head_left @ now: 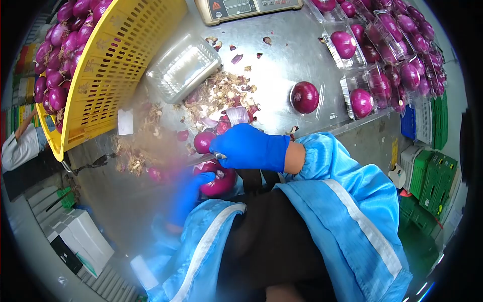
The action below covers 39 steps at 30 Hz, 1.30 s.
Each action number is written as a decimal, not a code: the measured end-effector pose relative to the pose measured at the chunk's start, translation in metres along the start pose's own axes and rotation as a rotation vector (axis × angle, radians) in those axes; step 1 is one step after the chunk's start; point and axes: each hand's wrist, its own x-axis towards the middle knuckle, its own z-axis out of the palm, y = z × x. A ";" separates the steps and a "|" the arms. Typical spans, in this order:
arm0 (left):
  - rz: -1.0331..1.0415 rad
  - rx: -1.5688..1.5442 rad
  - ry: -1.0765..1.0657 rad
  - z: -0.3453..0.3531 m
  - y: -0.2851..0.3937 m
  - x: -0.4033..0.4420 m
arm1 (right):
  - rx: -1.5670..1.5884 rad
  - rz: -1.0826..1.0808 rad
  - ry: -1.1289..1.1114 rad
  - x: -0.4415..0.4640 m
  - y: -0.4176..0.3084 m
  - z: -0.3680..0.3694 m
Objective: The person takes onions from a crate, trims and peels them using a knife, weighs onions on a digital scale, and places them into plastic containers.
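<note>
My right hand, in a blue glove, is closed around a knife whose blade points left. Below the blade sits a large red onion, close to my body. My left hand, also gloved and smeared by lens haze, grips this onion from its left side. Another red onion lies just beyond the knife, beside my right knuckles. Onion peels and root trimmings are scattered over the metal table in front of both hands.
A yellow crate of red onions tilts at left. Stacked clear containers lie beside it. A scale stands at the back. One onion sits mid-table; packed onions fill the right. A person's sleeve shows far left.
</note>
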 end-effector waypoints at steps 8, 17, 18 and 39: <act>0.211 0.583 -0.265 -0.002 -0.004 -0.001 | -0.122 0.019 0.018 0.002 0.058 0.037; 0.494 0.021 -0.214 -0.004 0.011 0.001 | 1.039 0.489 0.113 -0.010 0.016 -0.008; 0.554 0.012 -0.207 0.007 0.021 -0.001 | 1.105 0.525 0.060 -0.010 0.003 -0.013; 0.809 0.536 -0.060 0.013 0.014 -0.004 | 0.092 0.413 0.584 0.007 0.011 0.003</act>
